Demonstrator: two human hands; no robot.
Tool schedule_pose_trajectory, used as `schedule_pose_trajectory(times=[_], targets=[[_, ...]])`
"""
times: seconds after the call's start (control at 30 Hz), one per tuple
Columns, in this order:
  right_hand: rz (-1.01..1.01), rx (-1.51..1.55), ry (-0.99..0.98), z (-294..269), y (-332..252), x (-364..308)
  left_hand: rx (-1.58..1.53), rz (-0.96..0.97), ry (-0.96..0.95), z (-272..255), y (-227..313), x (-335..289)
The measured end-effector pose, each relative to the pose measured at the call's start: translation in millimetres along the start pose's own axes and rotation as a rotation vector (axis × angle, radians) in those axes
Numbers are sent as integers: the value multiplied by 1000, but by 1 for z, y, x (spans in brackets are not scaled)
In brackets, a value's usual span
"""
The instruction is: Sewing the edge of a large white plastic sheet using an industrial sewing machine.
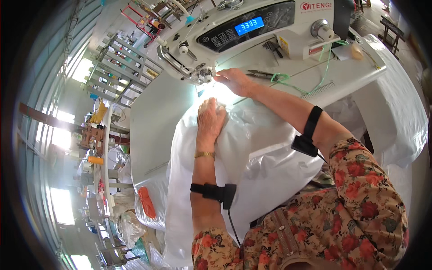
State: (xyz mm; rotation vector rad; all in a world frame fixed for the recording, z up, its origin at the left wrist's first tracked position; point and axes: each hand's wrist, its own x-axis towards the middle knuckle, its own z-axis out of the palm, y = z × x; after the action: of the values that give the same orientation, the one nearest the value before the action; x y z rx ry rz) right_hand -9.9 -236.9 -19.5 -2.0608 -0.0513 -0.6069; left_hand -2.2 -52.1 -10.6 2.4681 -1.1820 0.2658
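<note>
A glossy white plastic sheet (274, 135) spreads over the sewing machine's bed and hangs down towards my lap. My left hand (210, 118) is closed on its far edge, fingers bunched just in front of the needle area. My right hand (235, 82) reaches in from the right, beside the sewing machine head (203, 74). Its fingers are drawn together close to the needle; glare from the lamp hides their tips and anything between them. The white sewing machine (270, 22) has a lit blue display (249, 26) on its dark control panel.
Snips (263, 73) lie right of the right hand, with green thread (321, 85) looping across the white table (155, 112). An orange bundle (146, 202) rests near the table's left corner. More plastic sheeting (396, 99) drapes off the right side. A grey slatted rack (123, 63) stands beyond.
</note>
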Motion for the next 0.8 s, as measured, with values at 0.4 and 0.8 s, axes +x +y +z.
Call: schedule_pose_trajectory(times=[0.4, 0.8], targets=[[-291, 27, 112, -89, -55, -112, -411, -61, 231, -22, 55, -168], [231, 364, -795, 47, -34, -205, 74, -885, 530, 65, 28, -481]])
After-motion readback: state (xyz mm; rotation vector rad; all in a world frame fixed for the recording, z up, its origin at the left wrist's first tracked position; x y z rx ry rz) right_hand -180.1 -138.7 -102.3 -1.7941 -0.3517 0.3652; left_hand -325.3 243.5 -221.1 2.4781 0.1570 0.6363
